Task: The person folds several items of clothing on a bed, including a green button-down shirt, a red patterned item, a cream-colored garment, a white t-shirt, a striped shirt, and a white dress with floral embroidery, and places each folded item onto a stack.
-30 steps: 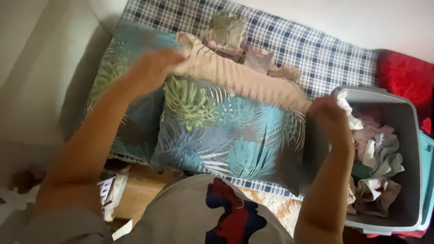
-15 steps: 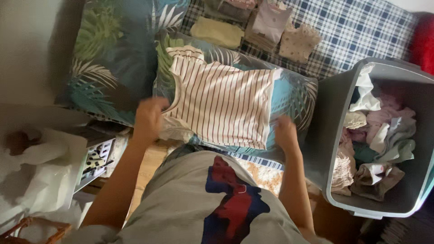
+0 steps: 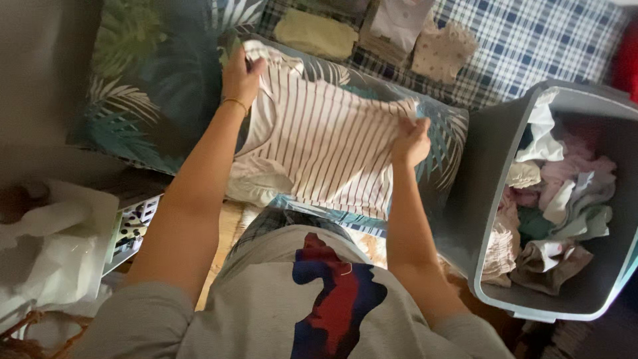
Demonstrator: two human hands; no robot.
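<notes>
Both your hands have moved up from the near hem: your left hand (image 3: 242,73) and right hand (image 3: 411,141) pinch the cream brown-striped cotton top (image 3: 325,143) on the leaf-print pillow (image 3: 444,143). Beside it, the grey plastic tub (image 3: 488,173) holds crumpled clothes (image 3: 555,213).

Two leaf-print pillows (image 3: 153,73), one grey bin (image 3: 488,166), one striped shirt (image 3: 325,143)

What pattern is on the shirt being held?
Thin dark stripes on cream; the shirt shows in the head view.
</notes>
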